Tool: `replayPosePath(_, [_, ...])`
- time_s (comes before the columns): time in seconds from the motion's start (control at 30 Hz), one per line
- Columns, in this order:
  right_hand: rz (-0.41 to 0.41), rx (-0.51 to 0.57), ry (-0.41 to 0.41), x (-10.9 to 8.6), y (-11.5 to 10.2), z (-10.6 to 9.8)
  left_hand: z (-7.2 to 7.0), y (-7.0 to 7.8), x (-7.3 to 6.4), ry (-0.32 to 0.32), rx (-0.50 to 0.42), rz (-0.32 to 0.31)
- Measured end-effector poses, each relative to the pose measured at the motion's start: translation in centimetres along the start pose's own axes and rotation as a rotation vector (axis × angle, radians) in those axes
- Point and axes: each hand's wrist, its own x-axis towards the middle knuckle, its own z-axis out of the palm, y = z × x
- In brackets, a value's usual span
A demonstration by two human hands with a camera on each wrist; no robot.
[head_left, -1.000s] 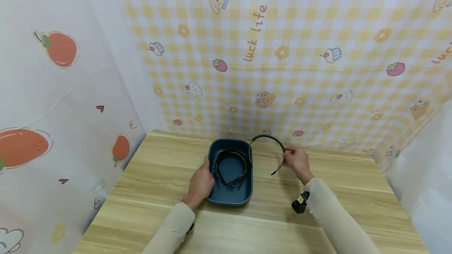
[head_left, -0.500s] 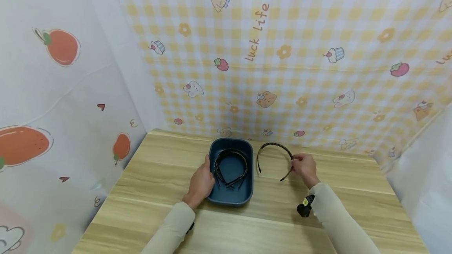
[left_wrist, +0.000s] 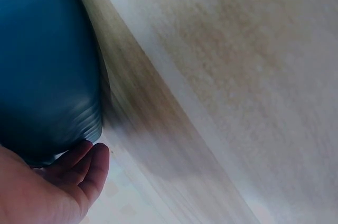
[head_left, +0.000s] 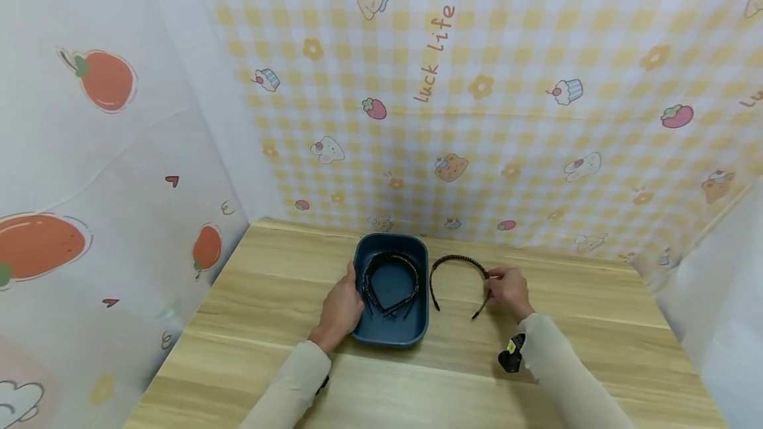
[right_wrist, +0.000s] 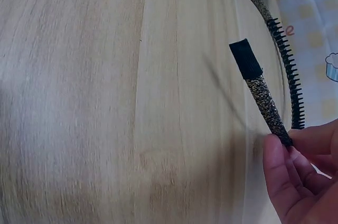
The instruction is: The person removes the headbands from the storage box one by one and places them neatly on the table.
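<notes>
A dark blue plastic tub (head_left: 390, 337) stands on the table, its bottom end towards me. My left hand (head_left: 341, 310) grips the tub's left side, thumb along the rim; in the left wrist view its fingers (left_wrist: 95, 174) curl against the outer wall. Several black-and-gold headbands (head_left: 391, 255) lie overlapped inside the tub. Right of it, my right hand (head_left: 509, 290) pinches one arm of another headband (head_left: 457, 257), which has a toothed top and black tips. In the right wrist view, thumb and fingers squeeze the glittery arm of this headband (right_wrist: 264, 97), and its tip casts a shadow on the wood.
The wood-grain table (head_left: 417, 382) runs back to a yellow checked cloth wall (head_left: 477, 124). A white printed sheet (head_left: 149, 184) hangs at the left, and another white sheet (head_left: 715, 290) at the right.
My right hand has brought the headband away from the tub's right rim and lowered it towards the table, arms facing me, then shifted slightly back left. The left hand stays on the tub.
</notes>
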Motion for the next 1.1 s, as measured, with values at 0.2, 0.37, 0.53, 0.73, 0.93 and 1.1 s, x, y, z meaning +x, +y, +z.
replayPosePath(0.2, [0.0,0.062,-0.052,-0.13,-0.19,0.65,-0.14,-0.36,-0.23,0.011,0.005,-0.009])
replayPosePath(0.37, [0.002,0.046,-0.056,0.23,-0.11,0.67,-0.25,-0.37,-0.18,0.006,0.005,0.001])
replayPosePath(0.53, [-0.01,0.051,-0.054,0.68,-0.24,0.45,-0.49,-0.11,0.18,0.018,0.002,0.011])
replayPosePath(0.73, [-0.001,0.062,-0.061,0.65,-0.23,0.21,-0.38,-0.01,0.46,0.004,-0.001,0.005])
replayPosePath(0.93, [0.005,0.075,-0.067,0.54,0.08,0.17,-0.23,0.05,0.3,-0.005,0.001,-0.001])
replayPosePath(1.1, [0.01,0.064,-0.07,0.43,0.1,0.13,-0.1,-0.11,0.33,-0.006,0.002,0.007])
